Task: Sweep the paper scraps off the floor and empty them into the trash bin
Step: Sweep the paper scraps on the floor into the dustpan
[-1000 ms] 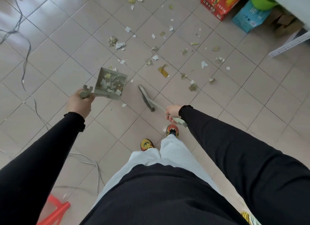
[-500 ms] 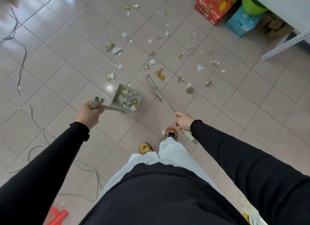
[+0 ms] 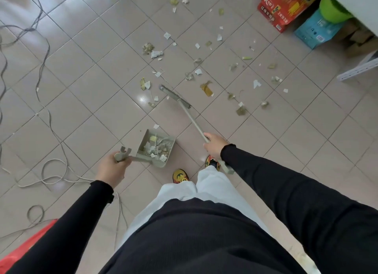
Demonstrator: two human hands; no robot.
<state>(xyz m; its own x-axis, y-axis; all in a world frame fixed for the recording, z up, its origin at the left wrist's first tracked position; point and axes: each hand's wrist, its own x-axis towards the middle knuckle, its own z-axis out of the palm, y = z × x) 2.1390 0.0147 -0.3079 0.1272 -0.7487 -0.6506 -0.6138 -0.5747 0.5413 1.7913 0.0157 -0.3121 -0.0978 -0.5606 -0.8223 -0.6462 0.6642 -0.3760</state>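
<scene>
Head view: my right hand (image 3: 214,146) grips the broom (image 3: 192,120) shaft, fingers curled round it. The shaft runs forward and left to the broom head, which sits low at the floor (image 3: 81,93) beyond the dustpan (image 3: 156,149). My left hand (image 3: 111,169) grips the dustpan handle. Scraps (image 3: 206,88) lie scattered ahead of the broom head and to both sides of it, nearer the right hand. They are small, torn, white and yellow-green; some already lie in the dustpan.

The broom (image 3: 193,120) has reached out far from the shoes (image 3: 180,176), up among the paper scraps (image 3: 206,88). The dustpan (image 3: 156,149) has come closer to the shoes.
</scene>
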